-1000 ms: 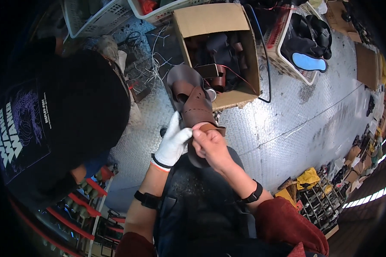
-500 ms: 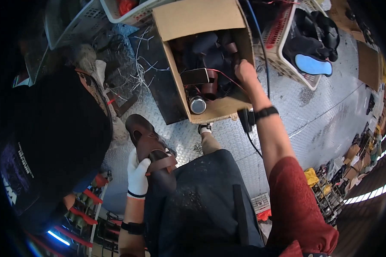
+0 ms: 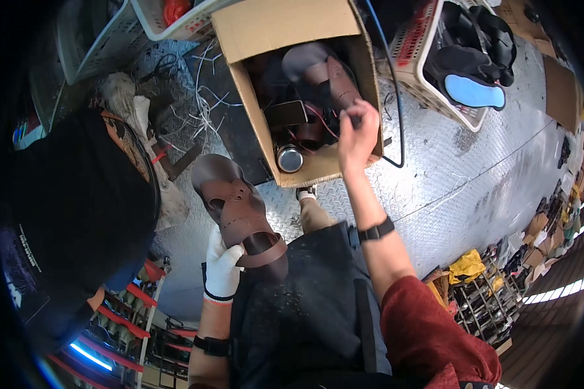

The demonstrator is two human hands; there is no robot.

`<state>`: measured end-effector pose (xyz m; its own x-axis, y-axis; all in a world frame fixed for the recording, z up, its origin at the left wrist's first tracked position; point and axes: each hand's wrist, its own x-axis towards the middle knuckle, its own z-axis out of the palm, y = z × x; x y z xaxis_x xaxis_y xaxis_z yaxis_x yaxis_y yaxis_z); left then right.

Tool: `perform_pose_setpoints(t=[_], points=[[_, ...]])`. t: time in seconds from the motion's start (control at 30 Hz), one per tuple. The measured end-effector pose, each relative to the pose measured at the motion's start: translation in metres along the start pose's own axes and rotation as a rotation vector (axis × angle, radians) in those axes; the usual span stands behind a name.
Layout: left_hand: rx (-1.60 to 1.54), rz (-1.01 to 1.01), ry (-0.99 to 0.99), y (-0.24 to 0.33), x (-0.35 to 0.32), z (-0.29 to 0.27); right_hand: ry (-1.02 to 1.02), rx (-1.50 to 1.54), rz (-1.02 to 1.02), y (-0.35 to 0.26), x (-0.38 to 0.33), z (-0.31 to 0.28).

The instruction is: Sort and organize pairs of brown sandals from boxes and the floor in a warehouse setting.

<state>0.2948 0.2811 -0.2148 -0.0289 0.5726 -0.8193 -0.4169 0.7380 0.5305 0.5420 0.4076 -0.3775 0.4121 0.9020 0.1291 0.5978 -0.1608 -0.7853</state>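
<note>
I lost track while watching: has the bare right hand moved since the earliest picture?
Yes: judged against the brown cardboard box, the bare right hand has moved forward, from outside the box's near edge to over its opening.

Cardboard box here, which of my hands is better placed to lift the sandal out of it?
Right, I'd judge. Your right hand is over the cardboard box, apparently pinching the near end of the brown sandal there. Your left hand is outside the box, holding another sandal.

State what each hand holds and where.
Left hand: brown sandal, by its strapped heel end. Right hand: second sandal, apparently by its near end.
</note>
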Motion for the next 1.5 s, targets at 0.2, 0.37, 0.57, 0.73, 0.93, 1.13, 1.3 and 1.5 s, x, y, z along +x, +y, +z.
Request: perform_pose_setpoints(t=[0.2,0.37,0.57,0.73,0.93,1.13,1.3,1.5], points=[[-0.124,0.069,-0.152,0.025,0.0,0.025,-0.108,0.057,-0.006,-0.081,-0.045,-0.068],[-0.207,0.077,-0.193,0.033,-0.005,0.024,-0.222,0.425,0.167,-0.119,-0.092,-0.085],[-0.331,0.115,-0.182,0.037,-0.017,-0.002,-0.551,0.752,0.423,-0.18,-0.136,-0.098],[-0.329,0.118,-0.162,0.033,-0.026,-0.032,-0.619,0.374,0.032,-0.197,-0.161,-0.077],[-0.336,0.115,-0.218,0.027,-0.037,-0.06,-0.435,0.215,0.096,-0.206,-0.167,-0.049],[-0.251,0.176,0.027,0.026,-0.036,-0.063,-0.42,0.349,0.367,-0.205,-0.18,-0.026],[1.132,0.998,0.21,0.042,-0.075,-0.064,-0.449,0.524,0.83,-0.205,-0.182,-0.017],[1.712,0.516,0.059,0.006,-0.066,-0.059,-0.453,0.388,0.562,-0.214,-0.205,-0.013]])
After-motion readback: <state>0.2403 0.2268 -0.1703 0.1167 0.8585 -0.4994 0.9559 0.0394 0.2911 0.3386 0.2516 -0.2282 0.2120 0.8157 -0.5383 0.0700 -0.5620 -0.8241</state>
